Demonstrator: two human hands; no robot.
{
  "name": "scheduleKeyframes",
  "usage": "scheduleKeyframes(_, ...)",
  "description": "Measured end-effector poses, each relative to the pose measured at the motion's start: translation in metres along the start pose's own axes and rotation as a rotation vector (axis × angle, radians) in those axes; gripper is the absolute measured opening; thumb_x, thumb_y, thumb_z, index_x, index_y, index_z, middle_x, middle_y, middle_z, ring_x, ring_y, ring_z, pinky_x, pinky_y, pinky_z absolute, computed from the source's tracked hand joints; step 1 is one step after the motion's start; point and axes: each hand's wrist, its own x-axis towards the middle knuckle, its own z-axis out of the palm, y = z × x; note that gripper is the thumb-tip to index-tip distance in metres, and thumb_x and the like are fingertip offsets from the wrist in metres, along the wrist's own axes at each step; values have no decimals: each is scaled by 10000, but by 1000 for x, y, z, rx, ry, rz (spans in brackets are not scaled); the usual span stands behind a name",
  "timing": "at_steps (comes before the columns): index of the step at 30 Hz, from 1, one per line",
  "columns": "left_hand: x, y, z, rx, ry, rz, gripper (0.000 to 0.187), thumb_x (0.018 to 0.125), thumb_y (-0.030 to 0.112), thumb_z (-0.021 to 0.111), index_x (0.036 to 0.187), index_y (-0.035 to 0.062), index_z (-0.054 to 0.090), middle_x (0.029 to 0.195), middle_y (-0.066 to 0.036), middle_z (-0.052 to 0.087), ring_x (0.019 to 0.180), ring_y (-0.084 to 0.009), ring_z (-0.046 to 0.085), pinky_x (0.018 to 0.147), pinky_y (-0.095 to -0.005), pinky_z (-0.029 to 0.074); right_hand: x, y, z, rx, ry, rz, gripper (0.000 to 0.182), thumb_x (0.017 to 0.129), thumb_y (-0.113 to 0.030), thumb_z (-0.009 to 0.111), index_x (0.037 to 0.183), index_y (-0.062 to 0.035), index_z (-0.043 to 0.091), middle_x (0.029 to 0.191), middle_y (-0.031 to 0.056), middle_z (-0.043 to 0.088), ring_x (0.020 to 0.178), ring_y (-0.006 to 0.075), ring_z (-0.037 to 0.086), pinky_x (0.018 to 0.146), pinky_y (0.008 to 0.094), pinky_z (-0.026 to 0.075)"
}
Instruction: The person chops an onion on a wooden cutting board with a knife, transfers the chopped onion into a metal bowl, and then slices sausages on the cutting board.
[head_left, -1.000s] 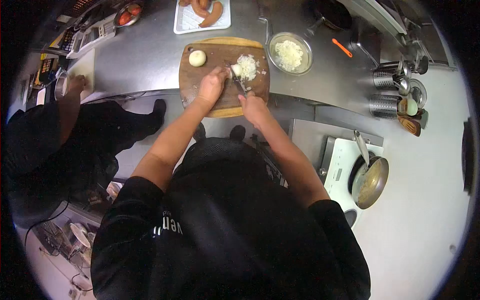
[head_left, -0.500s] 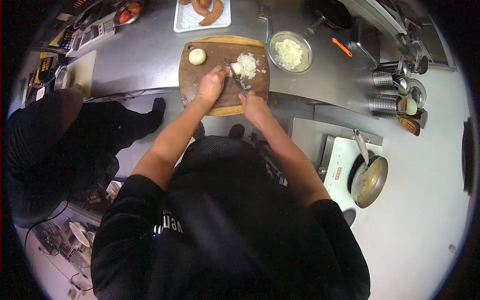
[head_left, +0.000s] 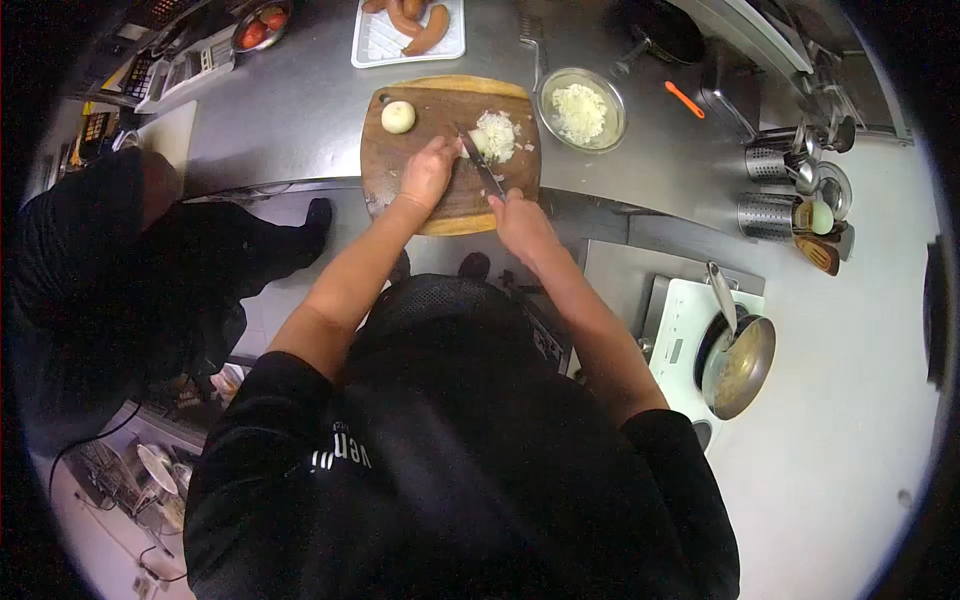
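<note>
On a wooden cutting board (head_left: 440, 200), my right hand (head_left: 520, 222) grips the handle of a knife (head_left: 484, 166), whose blade points up and left. Curled at the blade's left side, my left hand (head_left: 430, 172) holds a piece of onion (head_left: 471, 147), partly hidden by fingers and blade. Chopped onion (head_left: 498, 135) lies in a small heap right of the blade. A whole peeled onion (head_left: 398, 117) sits at the board's upper left.
Right of the board stands a bowl (head_left: 619, 110) of chopped onion. A white tray (head_left: 375, 45) with sausages lies behind. A frying pan (head_left: 742, 370) rests on a white hob (head_left: 672, 318) at lower right. A co-worker in black (head_left: 120, 260) is at left.
The knife blade has tilted more over the onion, and my right hand has shifted slightly right and down. The whole view has moved down a little.
</note>
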Motion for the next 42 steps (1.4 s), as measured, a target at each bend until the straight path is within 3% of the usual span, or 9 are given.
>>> scheduleKeyframes(28,1,-2,0,86,2,45,157,879,126,510,933,49,636,935,-113,601,753,-336,629,650,-424,527,11,-5,29,50,18,8,434,967,-343,379,1005,80,469,901,335,608,911,480,587,803,530,456)
scheduleKeyframes(31,-1,2,-3,135,-39,33,162,876,136,521,949,51,638,947,-113,598,755,-343,626,662,-430,524,7,0,19,9,84,-51,443,968,-340,377,1005,93,465,859,339,605,860,495,587,776,536,458)
scheduleKeyframes(33,0,10,-6,-5,56,5,168,864,160,555,962,55,643,919,-130,589,755,-351,622,670,-438,520,4,1,4,47,88,-56,475,971,-361,365,999,99,479,826,334,605,828,500,586,762,537,460)
scheduleKeyframes(37,20,45,-13,19,87,-81,351,838,249,625,1139,74,582,1010,-184,550,882,-384,573,749,-432,497,13,9,-18,158,122,-37,512,973,-390,348,981,100,494,800,334,602,802,501,587,751,538,461)
scheduleKeyframes(39,31,46,-5,144,-110,-116,409,805,280,661,1164,101,580,1050,-195,508,966,-382,536,825,-438,475,23,18,-20,169,154,-19,537,972,-444,334,1020,79,450,788,248,608,579,336,623,376,380,479)
scheduleKeyframes(42,39,34,-3,153,-163,-94,377,787,249,676,1132,115,606,1040,-193,502,955,-377,534,825,-445,473,23,26,-23,191,186,-26,538,970,-455,335,1024,66,456,810,245,606,573,341,619,378,379,483)
